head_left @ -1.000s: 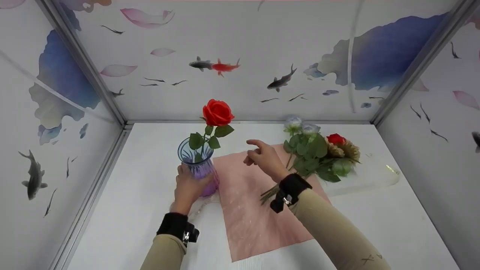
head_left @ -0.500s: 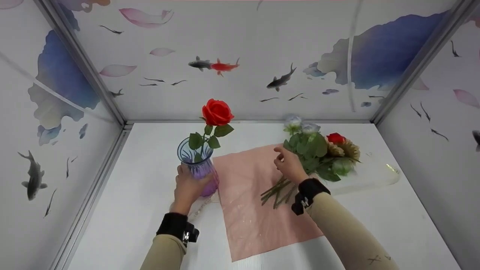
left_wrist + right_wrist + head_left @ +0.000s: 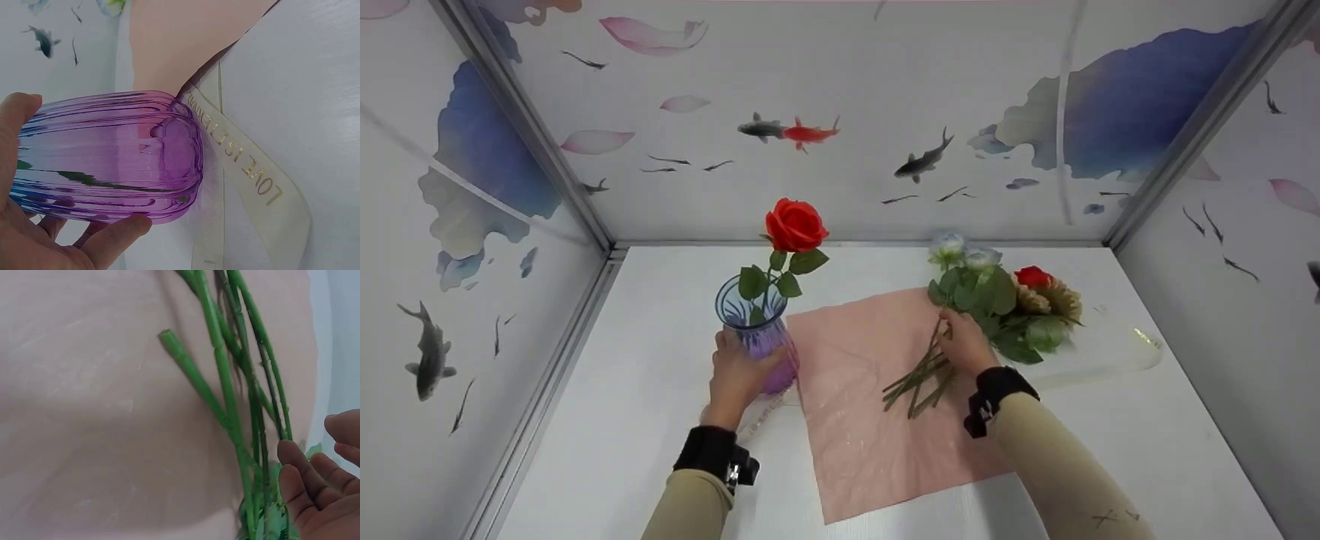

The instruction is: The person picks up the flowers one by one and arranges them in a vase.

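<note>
In the head view my left hand (image 3: 737, 375) grips a ribbed glass vase (image 3: 765, 346), blue at the rim and purple below. A single red rose (image 3: 796, 225) stands in the vase, its bloom above the rim. My right hand (image 3: 966, 343) is at the stems (image 3: 916, 386) of a bunch of flowers lying on pink wrapping paper (image 3: 855, 450). In the right wrist view the fingertips (image 3: 292, 453) are right beside the green stems, and the thumb is apart from them. The bunch has pale blue blooms (image 3: 982, 257), a red bloom (image 3: 1033, 276) and brownish blooms (image 3: 1063, 301).
A cream ribbon (image 3: 247, 163) with gold lettering lies by the vase's base, partly under it. Another pale ribbon (image 3: 1144, 360) curves on the white table (image 3: 1125, 427) at the right. Printed walls enclose the table at the back and both sides.
My right hand has moved right and down from over the paper to the flower stems. The left hand and the vase have stayed in place.
</note>
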`<state>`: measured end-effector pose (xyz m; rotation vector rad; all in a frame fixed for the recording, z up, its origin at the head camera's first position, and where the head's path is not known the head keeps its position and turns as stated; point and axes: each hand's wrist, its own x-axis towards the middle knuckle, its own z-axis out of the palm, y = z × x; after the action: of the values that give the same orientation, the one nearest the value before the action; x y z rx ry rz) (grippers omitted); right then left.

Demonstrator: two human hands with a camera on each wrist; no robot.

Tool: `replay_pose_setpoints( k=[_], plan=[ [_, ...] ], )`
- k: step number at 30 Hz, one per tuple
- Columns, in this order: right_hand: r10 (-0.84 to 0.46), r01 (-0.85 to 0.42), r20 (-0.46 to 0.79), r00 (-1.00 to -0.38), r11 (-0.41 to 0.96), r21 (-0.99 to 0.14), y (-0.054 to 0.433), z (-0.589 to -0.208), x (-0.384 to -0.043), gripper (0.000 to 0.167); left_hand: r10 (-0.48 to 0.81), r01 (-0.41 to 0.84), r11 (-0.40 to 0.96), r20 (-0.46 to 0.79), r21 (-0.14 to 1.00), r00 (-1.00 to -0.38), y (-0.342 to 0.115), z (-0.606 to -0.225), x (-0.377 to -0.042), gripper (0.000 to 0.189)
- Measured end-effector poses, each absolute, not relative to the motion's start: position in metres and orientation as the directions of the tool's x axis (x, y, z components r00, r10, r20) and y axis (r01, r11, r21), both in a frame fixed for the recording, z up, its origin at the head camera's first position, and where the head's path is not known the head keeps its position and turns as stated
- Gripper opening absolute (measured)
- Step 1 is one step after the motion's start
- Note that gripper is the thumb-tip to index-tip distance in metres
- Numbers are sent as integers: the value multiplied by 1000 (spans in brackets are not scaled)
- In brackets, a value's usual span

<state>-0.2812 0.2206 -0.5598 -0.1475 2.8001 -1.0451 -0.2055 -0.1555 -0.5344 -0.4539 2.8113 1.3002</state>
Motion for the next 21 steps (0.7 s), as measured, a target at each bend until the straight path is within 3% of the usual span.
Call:
replay_pose_setpoints(
  k=[21],
  plan=[
    [-264, -98, -198, -944, 797, -596, 214, -568, -275, 54, -262, -243, 603, -99, 760, -960, -156, -536, -205, 110]
  ],
)
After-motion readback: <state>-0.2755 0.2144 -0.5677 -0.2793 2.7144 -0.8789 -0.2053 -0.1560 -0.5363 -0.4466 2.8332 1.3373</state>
